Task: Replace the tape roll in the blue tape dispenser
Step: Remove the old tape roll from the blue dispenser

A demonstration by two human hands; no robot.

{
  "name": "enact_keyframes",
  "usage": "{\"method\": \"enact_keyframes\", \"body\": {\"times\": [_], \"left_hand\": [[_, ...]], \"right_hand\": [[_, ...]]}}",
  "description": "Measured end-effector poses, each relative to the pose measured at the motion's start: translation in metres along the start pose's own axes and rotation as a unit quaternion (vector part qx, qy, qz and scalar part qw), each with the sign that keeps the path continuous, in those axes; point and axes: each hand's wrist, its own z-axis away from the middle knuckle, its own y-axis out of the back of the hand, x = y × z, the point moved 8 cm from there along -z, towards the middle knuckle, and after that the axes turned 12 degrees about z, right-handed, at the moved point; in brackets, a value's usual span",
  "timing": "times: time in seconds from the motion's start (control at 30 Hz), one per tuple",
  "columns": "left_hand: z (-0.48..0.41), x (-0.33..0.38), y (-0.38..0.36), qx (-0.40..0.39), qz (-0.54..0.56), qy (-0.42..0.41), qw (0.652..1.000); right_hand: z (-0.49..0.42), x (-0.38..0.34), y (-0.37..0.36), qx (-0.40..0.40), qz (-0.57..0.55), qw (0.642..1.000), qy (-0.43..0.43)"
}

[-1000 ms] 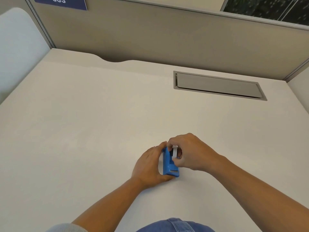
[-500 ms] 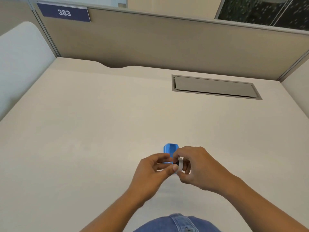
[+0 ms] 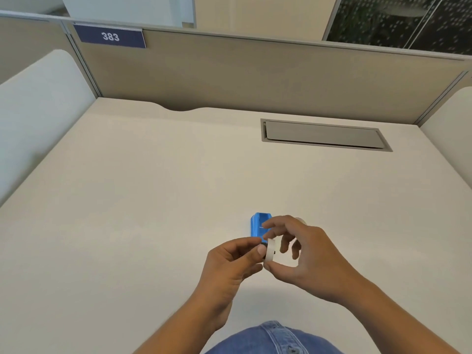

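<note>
The blue tape dispenser (image 3: 257,224) rests on the beige desk (image 3: 153,200), just beyond my hands, its near end hidden behind my fingers. A small white tape roll (image 3: 270,252) is held on edge above the desk, nearer to me than the dispenser. My right hand (image 3: 304,254) pinches the roll between thumb and forefinger, the other fingers spread. My left hand (image 3: 232,264) touches the roll's left side with thumb and fingertips, where a small dark piece shows at the roll's centre.
A grey cable hatch (image 3: 324,135) is set into the desk at the back right. Partition walls (image 3: 255,80) close the desk at the back and sides, with a "383" label (image 3: 110,36). A cut-out notch (image 3: 181,108) lies at the back edge.
Both hands have lifted off the dispenser and drawn toward me with the tape roll. The dispenser now lies alone on the desk. The camera has tilted up.
</note>
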Motion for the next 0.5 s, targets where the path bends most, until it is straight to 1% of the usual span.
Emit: {"method": "enact_keyframes", "body": {"times": [0.13,0.3,0.4,0.5], "left_hand": [[0.009,0.006,-0.005,0.005,0.012,-0.012,1.000],[0.016,0.016,-0.008,0.008,0.020,-0.028,0.999],[0.020,0.021,-0.008,0.009,0.015,-0.038,0.999],[0.021,0.023,-0.007,0.016,0.020,-0.044,0.999]], "right_hand": [[0.009,-0.002,0.002,0.031,-0.073,0.997,-0.007],[0.016,0.000,0.000,0.057,-0.166,0.984,-0.028],[0.017,0.000,-0.002,0.060,-0.192,0.979,-0.024],[0.017,0.002,-0.002,0.064,-0.189,0.980,-0.021]]}}
